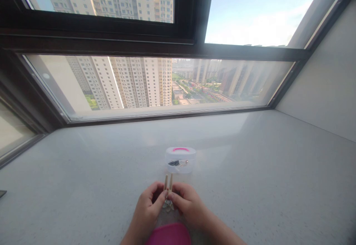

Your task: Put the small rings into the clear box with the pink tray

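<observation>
My left hand (148,206) and my right hand (187,202) meet low in the middle of the view, thumbs and fingers pinched. Two slim beige prongs (171,182) stick up side by side between the fingertips, one at each hand. They look like hair clips; whether they are joined is hidden by the fingers. Just below the thumbs shows a pale flower-like cluster (168,205), and I cannot tell if it belongs to the prongs. Beyond the fingertips stands a white lidded box (180,156) with a pink handle and small dark and light items visible inside.
A bright pink object (169,234) lies below my wrists, cut off by the lower edge. The pale speckled sill (250,178) runs up to a dark-framed window (167,48). A dark pointed item (2,193) shows at the left edge.
</observation>
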`<action>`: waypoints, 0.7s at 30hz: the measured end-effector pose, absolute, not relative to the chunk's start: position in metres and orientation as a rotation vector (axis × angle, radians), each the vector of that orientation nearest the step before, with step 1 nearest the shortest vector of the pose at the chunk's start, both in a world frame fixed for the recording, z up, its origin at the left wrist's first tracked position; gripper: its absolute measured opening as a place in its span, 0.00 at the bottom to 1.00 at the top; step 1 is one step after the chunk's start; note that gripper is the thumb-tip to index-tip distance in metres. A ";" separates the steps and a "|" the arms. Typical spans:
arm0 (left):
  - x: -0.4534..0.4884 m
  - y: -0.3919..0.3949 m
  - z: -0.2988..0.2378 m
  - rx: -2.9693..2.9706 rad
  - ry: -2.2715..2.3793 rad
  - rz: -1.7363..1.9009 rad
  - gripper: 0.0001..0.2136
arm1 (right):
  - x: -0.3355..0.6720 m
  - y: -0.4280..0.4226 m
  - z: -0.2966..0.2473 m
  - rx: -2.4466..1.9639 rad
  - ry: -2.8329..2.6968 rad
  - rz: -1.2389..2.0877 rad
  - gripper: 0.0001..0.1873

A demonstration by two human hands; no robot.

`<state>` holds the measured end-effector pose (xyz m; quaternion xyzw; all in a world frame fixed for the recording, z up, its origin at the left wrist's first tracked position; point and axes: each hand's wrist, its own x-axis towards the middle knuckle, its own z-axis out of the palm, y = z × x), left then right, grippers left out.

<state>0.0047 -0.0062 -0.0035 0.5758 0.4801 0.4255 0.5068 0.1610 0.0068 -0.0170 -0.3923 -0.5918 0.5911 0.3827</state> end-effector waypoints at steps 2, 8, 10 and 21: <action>0.005 -0.006 -0.003 1.392 1.163 1.024 0.10 | 0.161 0.007 -0.017 -1.002 -1.511 1.498 0.17; 0.005 -0.005 -0.002 1.395 1.152 1.023 0.09 | 0.161 0.007 -0.014 -1.005 -1.510 1.489 0.16; 0.005 -0.004 -0.003 1.396 1.155 1.028 0.09 | 0.161 0.006 -0.013 -1.004 -1.511 1.483 0.15; 0.005 -0.003 -0.003 1.410 1.160 1.032 0.10 | 0.161 0.008 -0.014 -0.997 -1.519 1.460 0.14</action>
